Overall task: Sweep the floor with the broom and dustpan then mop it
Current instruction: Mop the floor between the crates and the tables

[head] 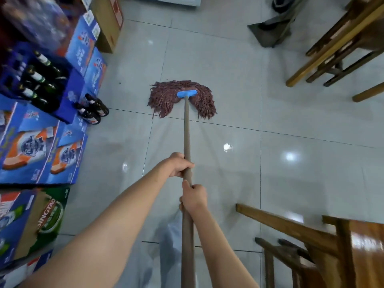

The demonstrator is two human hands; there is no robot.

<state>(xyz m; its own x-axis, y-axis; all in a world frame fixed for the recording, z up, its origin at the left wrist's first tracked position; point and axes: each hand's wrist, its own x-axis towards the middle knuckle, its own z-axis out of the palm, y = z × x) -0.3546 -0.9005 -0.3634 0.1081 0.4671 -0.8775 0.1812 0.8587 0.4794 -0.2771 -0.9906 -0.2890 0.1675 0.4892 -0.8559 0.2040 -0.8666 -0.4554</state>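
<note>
I see my left hand (180, 165) wrapped tight around the mop handle (186, 129), and my right hand (193, 198) gripping the same handle just below it, nearer my body. Straight ahead of both hands, the mop head (166, 96) lies spread on the tiled floor (291, 113). Beer boxes (41, 150) stand left of my left hand; a dustpan (268, 33) sits far ahead right.

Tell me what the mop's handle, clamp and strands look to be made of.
Handle: probably wood, matte brown and without shine, though painted metal is possible. Clamp: likely plastic, a smooth, uniformly bright blue. Strands: seemingly cotton or similar yarn, reddish-brown twisted cords splayed limp on the floor tiles.
</note>
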